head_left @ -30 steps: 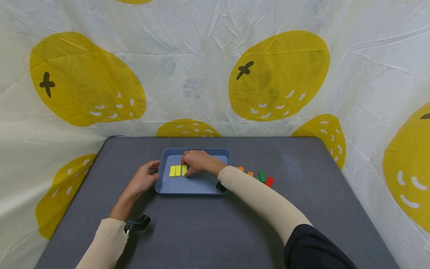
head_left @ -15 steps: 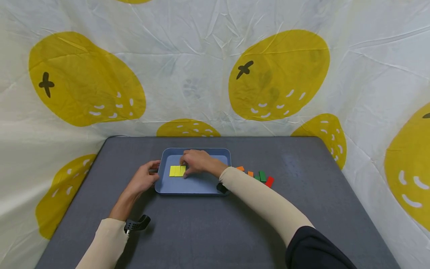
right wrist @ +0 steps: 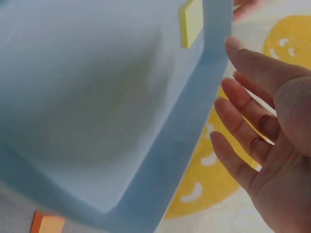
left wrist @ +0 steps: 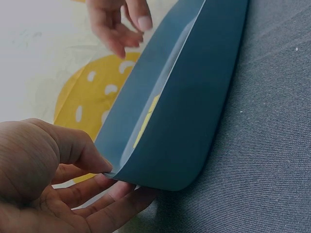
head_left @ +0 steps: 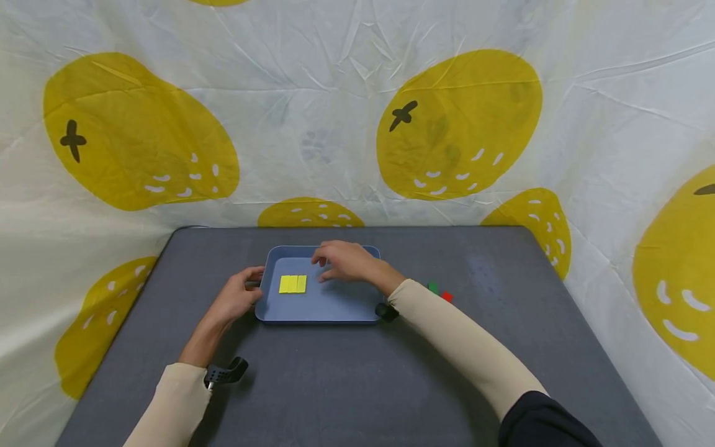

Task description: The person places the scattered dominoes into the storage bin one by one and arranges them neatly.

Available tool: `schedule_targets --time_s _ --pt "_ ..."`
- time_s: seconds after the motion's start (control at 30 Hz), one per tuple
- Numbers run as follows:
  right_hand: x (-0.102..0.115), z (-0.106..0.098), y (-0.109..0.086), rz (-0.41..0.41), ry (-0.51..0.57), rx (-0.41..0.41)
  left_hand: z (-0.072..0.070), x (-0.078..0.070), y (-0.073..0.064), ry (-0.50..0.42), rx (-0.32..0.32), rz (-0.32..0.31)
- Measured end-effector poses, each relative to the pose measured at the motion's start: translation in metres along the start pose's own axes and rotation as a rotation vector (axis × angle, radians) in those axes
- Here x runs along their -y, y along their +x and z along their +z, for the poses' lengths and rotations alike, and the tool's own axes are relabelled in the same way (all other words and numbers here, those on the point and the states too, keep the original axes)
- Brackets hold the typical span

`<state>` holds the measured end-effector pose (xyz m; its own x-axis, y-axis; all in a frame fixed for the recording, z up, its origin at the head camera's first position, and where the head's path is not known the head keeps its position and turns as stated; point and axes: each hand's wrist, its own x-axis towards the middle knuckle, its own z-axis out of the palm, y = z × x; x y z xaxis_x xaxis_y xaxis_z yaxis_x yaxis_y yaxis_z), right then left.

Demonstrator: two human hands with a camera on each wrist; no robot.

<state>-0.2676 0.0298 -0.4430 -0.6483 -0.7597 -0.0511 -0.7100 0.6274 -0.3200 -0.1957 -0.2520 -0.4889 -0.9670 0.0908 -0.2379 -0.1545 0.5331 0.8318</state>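
A shallow blue tray (head_left: 341, 307) lies on the table, with three thin yellow tiles (head_left: 293, 284) side by side in its left half. My left hand (head_left: 236, 297) holds the tray's left rim; in the left wrist view the thumb presses on the edge and the fingers curl beneath it. Above the tray, right of the tiles, hovers my right hand (head_left: 349, 261), its fingers relaxed and apart. Nothing is between those fingers in the right wrist view, where one yellow tile (right wrist: 193, 23) shows near the tray's far end.
Right of the tray, partly behind the right forearm, lie a green tile (head_left: 433, 287) and a red tile (head_left: 447, 297). The right wrist view shows an orange tile (right wrist: 51, 224) near the tray's edge. A fruit-printed curtain (head_left: 313, 143) hangs behind the table (head_left: 335, 385).
The third yellow tile slid left against the other two. My right hand then let go of it and moved up and right. The left hand stayed on the tray rim.
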Motion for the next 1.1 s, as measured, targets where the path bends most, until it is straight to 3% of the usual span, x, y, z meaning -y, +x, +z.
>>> schedule_targets --time_s 0.6,1.1 --pt "-0.037 -0.022 -0.069 0.171 0.110 -0.144 0.001 0.002 0.000 0.011 -0.006 0.013" --pt "-0.063 -0.011 -0.117 0.272 0.126 -0.194 0.003 0.003 -0.001 0.031 -0.014 0.018"
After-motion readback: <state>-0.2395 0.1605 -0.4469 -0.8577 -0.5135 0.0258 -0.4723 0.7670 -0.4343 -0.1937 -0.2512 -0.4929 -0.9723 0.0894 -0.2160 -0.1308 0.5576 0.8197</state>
